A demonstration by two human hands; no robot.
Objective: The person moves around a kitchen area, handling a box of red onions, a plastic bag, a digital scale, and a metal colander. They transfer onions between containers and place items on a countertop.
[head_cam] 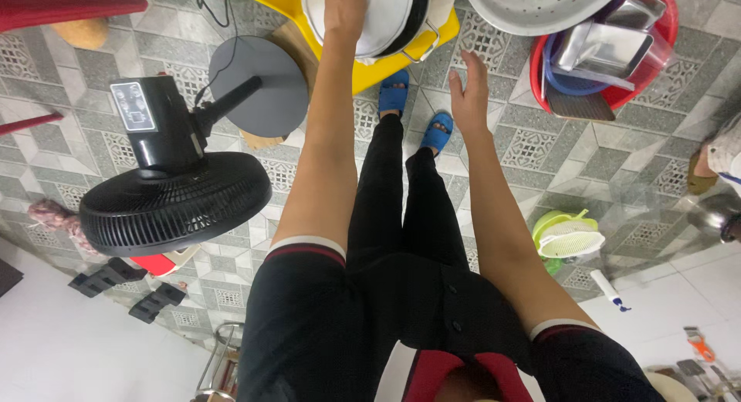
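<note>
Left hand (344,10) pressed flat on white pot (370,16), steadying it atop yellow stool (363,74). Right hand (469,89) open, fingers apart, hovering empty nearby. Red basin (664,31) crammed with metal trays.

Patterned grey tile floor (532,151) bears a black standing fan (174,201), red basin (664,31) and yellow stool (370,74)

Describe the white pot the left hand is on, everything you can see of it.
The white pot is round, with a smooth white inside and a black band along its outer rim. It looks like coated metal, and a thin wire handle shows at its lower right side. It sits on a yellow stool over the patterned tile floor, and the frame's top edge cuts it off. The left hand rests on its rim; the right hand hangs open beside it, apart from it.
</note>
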